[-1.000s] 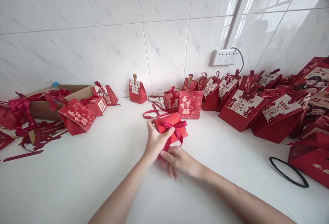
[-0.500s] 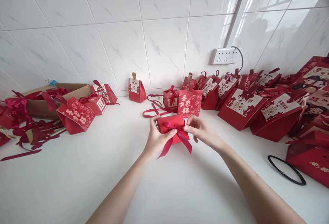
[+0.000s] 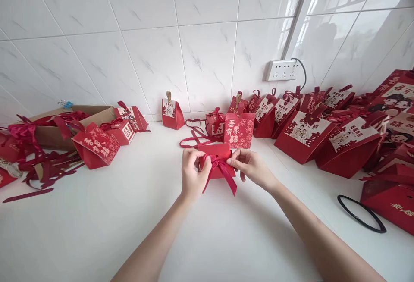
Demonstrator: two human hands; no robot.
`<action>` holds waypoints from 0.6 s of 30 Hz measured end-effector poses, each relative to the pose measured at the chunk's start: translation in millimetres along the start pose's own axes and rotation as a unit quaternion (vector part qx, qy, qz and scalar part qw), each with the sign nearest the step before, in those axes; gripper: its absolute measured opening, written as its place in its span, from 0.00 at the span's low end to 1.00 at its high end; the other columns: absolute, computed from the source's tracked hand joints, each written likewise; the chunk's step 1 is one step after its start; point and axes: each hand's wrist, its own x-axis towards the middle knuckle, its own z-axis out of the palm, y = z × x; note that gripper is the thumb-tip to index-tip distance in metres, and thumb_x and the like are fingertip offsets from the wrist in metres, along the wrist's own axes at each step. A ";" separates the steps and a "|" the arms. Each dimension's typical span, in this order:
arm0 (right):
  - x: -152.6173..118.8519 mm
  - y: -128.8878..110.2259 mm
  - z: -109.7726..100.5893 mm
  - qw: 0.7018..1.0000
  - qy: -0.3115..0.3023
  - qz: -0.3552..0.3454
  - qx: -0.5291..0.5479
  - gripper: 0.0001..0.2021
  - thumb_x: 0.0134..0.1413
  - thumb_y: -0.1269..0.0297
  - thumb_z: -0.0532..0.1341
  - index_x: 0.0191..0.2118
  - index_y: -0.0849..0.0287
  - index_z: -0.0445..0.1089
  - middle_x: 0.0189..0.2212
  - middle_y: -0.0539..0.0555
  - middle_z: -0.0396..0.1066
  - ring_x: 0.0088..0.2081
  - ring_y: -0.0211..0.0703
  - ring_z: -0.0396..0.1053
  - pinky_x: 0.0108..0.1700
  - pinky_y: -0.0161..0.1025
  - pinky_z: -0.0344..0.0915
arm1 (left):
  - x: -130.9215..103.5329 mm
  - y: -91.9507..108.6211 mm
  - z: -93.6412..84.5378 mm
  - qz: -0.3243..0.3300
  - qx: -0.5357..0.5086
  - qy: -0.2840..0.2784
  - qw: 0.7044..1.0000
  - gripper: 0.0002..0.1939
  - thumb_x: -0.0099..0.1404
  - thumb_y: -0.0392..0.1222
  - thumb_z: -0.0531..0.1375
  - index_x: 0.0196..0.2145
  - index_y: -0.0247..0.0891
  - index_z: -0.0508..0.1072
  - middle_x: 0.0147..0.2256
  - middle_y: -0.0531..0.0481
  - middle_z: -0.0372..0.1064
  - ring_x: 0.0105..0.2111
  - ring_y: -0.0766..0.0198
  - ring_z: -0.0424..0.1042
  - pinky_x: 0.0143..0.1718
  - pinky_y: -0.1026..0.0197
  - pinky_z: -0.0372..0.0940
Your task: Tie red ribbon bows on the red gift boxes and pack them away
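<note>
A small red gift box point(image 3: 214, 149) sits on the white counter between my two hands. Across its front runs a dark red ribbon point(image 3: 229, 181) tied in a bow, its two tails hanging down over the box toward me. My left hand point(image 3: 195, 172) pinches the bow's left loop between thumb and fingers. At the other side, my right hand point(image 3: 250, 167) pinches the right loop, thumb toward the knot. Right behind the box stand a red patterned gift bag point(image 3: 239, 129) and a small red box with a bow point(image 3: 215, 123). Fingertips partly cover the loops.
Several red gift boxes point(image 3: 305, 137) crowd the right side, near a black ring point(image 3: 361, 214). A cardboard box point(image 3: 51, 137) with ribbons stands at left, beside a red patterned box point(image 3: 96, 146). One small box point(image 3: 172, 115) stands by the wall, and a power strip point(image 3: 282, 70) hangs there.
My left thumb has moved up and left from the knot onto the left loop. My right hand has shifted slightly left. The bow's loops look more spread, and its tails have shifted.
</note>
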 end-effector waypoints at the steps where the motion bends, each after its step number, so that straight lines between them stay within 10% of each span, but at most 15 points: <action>1: 0.1 0.1 -0.9 1.000 0.004 0.000 0.000 0.17 0.44 0.50 0.63 0.24 0.60 0.61 0.19 0.47 0.63 0.19 0.31 0.60 0.15 0.29 0.59 | -0.4 0.8 0.1 -0.026 -0.028 -0.009 0.999 0.03 0.60 0.39 0.56 0.29 0.38 0.65 0.31 0.51 0.59 0.29 0.68 0.61 0.30 0.65 0.61; 7: 0.8 -1.2 -8.9 1.000 0.011 0.005 0.004 0.17 0.39 0.53 0.67 0.27 0.60 0.63 0.22 0.47 0.63 0.20 0.31 0.59 0.15 0.29 0.60 | -1.0 4.7 -0.3 -0.169 -0.126 -0.058 0.976 0.04 0.59 0.40 0.55 0.28 0.38 0.63 0.28 0.54 0.61 0.26 0.70 0.62 0.26 0.68 0.59; 18: 1.3 -0.8 -13.8 1.000 -0.001 0.004 0.001 0.17 0.43 0.51 0.64 0.27 0.60 0.63 0.21 0.46 0.62 0.20 0.30 0.59 0.16 0.29 0.60 | 3.6 2.9 -1.3 -0.199 -0.112 -0.103 0.968 0.15 0.55 0.51 0.61 0.30 0.38 0.64 0.27 0.54 0.62 0.28 0.68 0.64 0.31 0.65 0.61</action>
